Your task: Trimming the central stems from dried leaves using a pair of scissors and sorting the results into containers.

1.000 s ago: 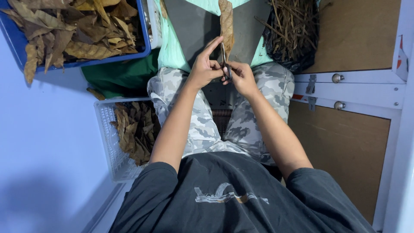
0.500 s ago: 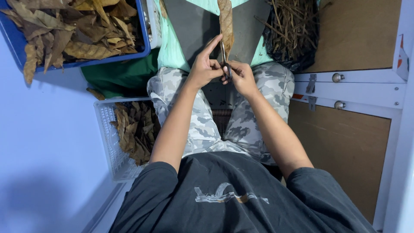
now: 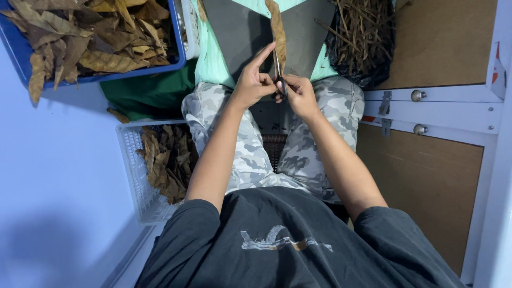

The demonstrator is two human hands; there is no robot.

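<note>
A long dry brown leaf [image 3: 277,26] hangs out ahead of my knees, over a dark grey board [image 3: 240,32]. My left hand [image 3: 253,82] pinches its lower end, index finger stretched up along the leaf. My right hand [image 3: 300,95] is closed around a small dark tool [image 3: 281,85], which looks like scissors, right at the base of the leaf. The two hands touch each other above my lap in camouflage trousers [image 3: 250,154].
A blue crate [image 3: 16,40] of dry leaves sits top left. A white mesh basket [image 3: 133,176] with more leaves stands by my left leg. A black bag of thin stems [image 3: 362,37] lies top right. Wooden cabinet doors [image 3: 426,176] are on the right.
</note>
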